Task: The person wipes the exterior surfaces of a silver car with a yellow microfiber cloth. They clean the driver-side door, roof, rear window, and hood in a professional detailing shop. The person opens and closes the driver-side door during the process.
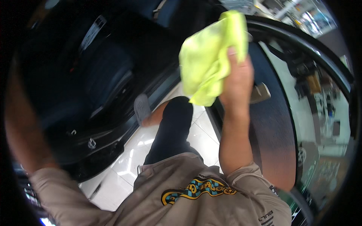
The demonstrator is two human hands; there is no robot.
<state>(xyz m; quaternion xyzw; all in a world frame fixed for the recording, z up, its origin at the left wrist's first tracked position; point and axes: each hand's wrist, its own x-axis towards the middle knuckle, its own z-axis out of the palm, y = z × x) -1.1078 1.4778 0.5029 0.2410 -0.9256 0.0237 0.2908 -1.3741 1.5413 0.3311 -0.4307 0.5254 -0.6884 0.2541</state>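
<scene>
A yellow-green cleaning cloth [205, 56] is bunched in my right hand [239, 77], whose thumb presses on its folds. The hand is raised in front of me, between the dark car interior and the open car door [273, 124]. Part of the cloth hangs loose to the left of the fingers. Up along the left rim reaches my left forearm [26, 128], blurred, beside the car's body. The left hand itself does not show; it is lost at the dark edge of the picture.
A dark car seat [102, 71] fills the left, behind the door sill [154, 94]. My foot in a grey shoe [141, 107] is at the sill. White floor tiles [201, 126] lie below. The door has a light pull handle [260, 93] and window glass [320, 113] at right.
</scene>
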